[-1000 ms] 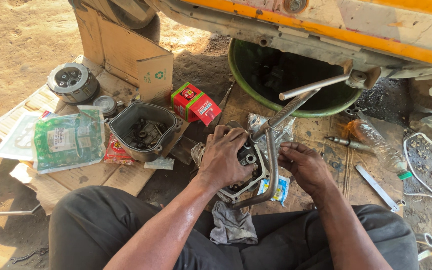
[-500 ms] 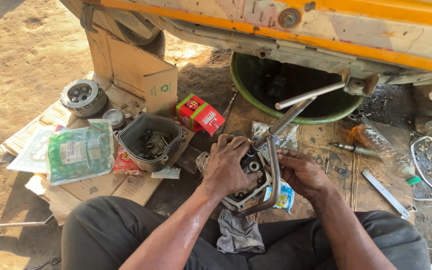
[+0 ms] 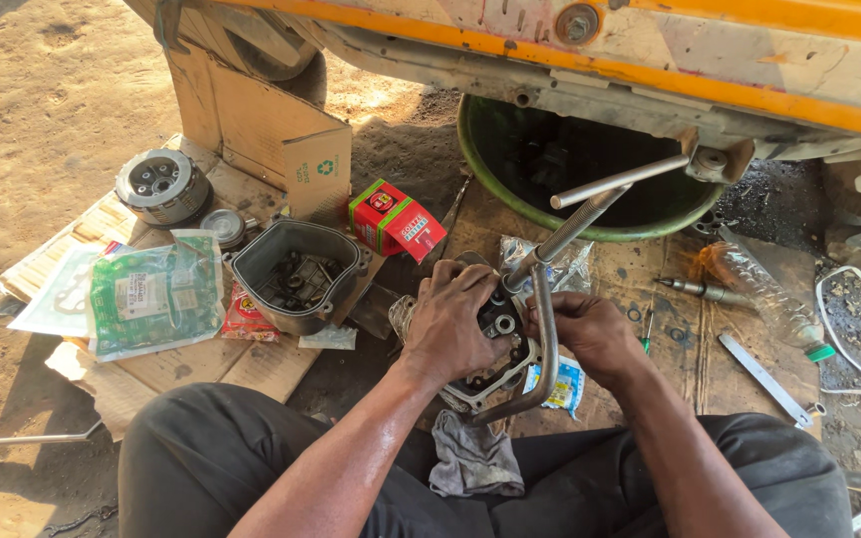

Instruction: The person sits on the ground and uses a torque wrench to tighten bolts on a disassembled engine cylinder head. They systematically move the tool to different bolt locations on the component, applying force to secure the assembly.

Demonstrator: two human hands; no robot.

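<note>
Flattened cardboard covers sandy ground. On it lie a round clutch part, a green plastic packet, a grey metal cover, a red box, a plastic bottle and a flat metal bar.

An outdoor roadside repair spot: bare dirt ground, flattened cardboard laid beside an orange vehicle body, with engine parts, tools and a green oil basin under it.
</note>
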